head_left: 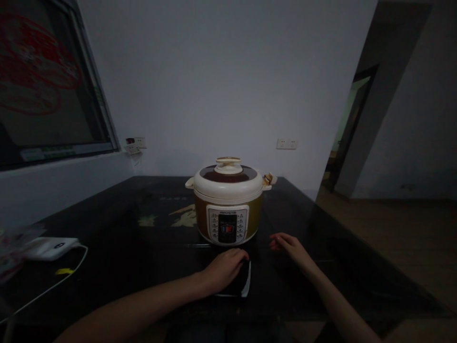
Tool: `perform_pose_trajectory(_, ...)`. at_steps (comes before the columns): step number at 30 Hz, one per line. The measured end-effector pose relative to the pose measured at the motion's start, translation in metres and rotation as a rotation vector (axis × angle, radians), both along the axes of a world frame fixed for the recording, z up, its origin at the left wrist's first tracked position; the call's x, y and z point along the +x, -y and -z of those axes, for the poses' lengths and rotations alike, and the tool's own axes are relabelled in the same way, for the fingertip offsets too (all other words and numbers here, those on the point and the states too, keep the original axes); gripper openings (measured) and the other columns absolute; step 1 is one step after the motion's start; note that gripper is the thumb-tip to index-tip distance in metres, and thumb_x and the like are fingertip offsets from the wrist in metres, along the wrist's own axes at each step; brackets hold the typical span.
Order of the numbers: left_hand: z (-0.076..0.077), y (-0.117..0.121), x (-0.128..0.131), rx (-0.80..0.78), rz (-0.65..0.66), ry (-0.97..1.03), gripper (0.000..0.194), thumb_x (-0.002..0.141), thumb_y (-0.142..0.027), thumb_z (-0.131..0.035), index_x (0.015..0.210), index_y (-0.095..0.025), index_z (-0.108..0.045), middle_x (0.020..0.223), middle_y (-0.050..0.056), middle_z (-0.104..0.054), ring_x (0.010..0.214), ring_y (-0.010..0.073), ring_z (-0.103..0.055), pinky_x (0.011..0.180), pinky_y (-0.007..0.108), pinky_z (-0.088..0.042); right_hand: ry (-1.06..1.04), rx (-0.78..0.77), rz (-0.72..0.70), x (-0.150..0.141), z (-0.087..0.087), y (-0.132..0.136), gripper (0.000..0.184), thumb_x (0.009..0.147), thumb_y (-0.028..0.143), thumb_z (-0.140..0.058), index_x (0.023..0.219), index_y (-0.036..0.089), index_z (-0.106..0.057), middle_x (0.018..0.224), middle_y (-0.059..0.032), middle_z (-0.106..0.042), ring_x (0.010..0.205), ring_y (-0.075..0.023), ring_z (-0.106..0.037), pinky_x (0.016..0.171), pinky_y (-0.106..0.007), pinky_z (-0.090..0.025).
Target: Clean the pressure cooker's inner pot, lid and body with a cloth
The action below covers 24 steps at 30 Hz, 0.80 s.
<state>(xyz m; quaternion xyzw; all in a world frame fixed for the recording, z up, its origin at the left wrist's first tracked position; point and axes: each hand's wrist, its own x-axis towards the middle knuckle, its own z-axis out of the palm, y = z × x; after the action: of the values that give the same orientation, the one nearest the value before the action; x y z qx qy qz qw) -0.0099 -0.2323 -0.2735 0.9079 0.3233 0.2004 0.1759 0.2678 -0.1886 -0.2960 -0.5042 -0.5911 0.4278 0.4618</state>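
A gold and cream electric pressure cooker (228,202) stands on the dark glossy table (117,247), lid on, its control panel lit and facing me. My left hand (225,270) lies palm down on a dark flat object with a white edge (246,286) just in front of the cooker, fingers curved over it. My right hand (287,245) hovers or rests to the right of the cooker's base, fingers stretched out and slightly apart, holding nothing.
A white device (50,247) with a white cable (53,286) lies at the table's left side. A window (43,81) is on the left wall. Wall sockets (286,143) sit behind the cooker. A doorway (352,128) and wooden floor are at the right.
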Motion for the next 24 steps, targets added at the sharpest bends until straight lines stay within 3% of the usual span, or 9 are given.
perform_pose_trajectory(3, -0.006, 0.004, -0.014, 0.008, 0.094, 0.024, 0.030, 0.090, -0.012, -0.041, 0.114, -0.020, -0.057, 0.121, 0.008, -0.060, 0.115, 0.0168, -0.054, 0.099, 0.030, -0.043, 0.004, 0.004, -0.011, 0.001, 0.000, -0.001, 0.062, 0.063, 0.073, -0.063, 0.087, 0.016, -0.069, 0.075, -0.0070, -0.068, 0.070, -0.0200, -0.065, 0.069, -0.034, -0.049)
perform_pose_trajectory(6, -0.015, 0.013, -0.033, -0.100, 0.213, -0.028, 0.034, 0.093, -0.021, -0.044, 0.125, -0.023, -0.055, 0.134, 0.007, -0.056, 0.127, 0.0171, -0.048, 0.107, 0.033, -0.038, 0.007, 0.005, -0.018, 0.001, 0.001, -0.001, 0.063, 0.061, 0.075, -0.063, 0.086, 0.017, -0.069, 0.074, -0.0070, -0.068, 0.069, -0.0198, -0.065, 0.069, -0.034, -0.050)
perform_pose_trajectory(10, -0.023, 0.024, -0.045, -0.152, 0.312, -0.233, 0.051, 0.094, -0.032, -0.046, 0.143, -0.024, -0.038, 0.153, 0.009, -0.032, 0.143, 0.0220, -0.025, 0.116, 0.046, -0.020, 0.012, 0.000, -0.017, 0.001, 0.001, -0.002, 0.062, 0.061, 0.074, -0.063, 0.085, 0.017, -0.069, 0.073, -0.0064, -0.068, 0.069, -0.0199, -0.064, 0.070, -0.035, -0.050)
perform_pose_trajectory(15, -0.022, 0.024, -0.033, -0.080, 0.326, -0.357, 0.061, 0.093, -0.035, -0.048, 0.149, -0.023, -0.026, 0.157, 0.011, -0.018, 0.145, 0.0245, -0.013, 0.116, 0.050, -0.014, 0.027, 0.001, -0.009, 0.000, 0.000, -0.001, 0.062, 0.062, 0.075, -0.063, 0.085, 0.018, -0.069, 0.073, -0.0064, -0.069, 0.070, -0.0208, -0.065, 0.071, -0.036, -0.051)
perform_pose_trajectory(24, -0.015, 0.022, -0.028, -0.048, 0.311, -0.307, 0.059, 0.093, -0.032, -0.048, 0.148, -0.024, -0.029, 0.156, 0.011, -0.022, 0.144, 0.0261, -0.018, 0.115, 0.051, -0.018, 0.037, -0.003, 0.013, 0.000, -0.001, 0.001, 0.063, 0.060, 0.075, -0.063, 0.086, 0.017, -0.069, 0.074, -0.0065, -0.069, 0.071, -0.0220, -0.065, 0.072, -0.036, -0.051)
